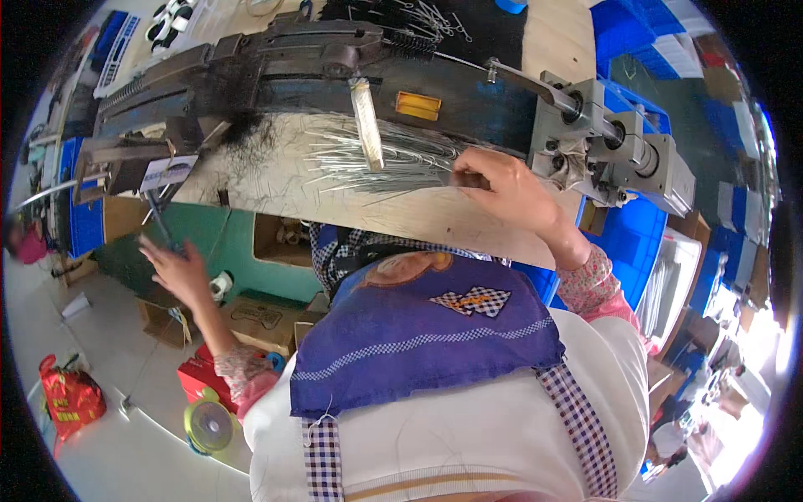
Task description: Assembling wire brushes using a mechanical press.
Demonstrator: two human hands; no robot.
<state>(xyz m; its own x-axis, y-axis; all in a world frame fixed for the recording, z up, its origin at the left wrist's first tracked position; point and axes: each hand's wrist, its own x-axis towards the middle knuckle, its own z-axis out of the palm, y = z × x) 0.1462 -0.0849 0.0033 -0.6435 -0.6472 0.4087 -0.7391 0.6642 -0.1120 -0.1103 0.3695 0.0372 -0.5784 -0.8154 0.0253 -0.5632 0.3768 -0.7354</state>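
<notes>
Starting at the left, the left hand (177,269) hangs below the near edge of the wooden bench (468,219) with fingers spread, touching a thin dark lever (159,219) that drops from the dark metal machine (251,71); whether it grips the lever cannot be told. Right of centre, a loose pile of thin silver wires (376,163) lies on the bench under a clear ruler (366,121). The right hand (506,186) is closed on the right end of the wires, just left of the grey metal spindle block (611,146).
</notes>
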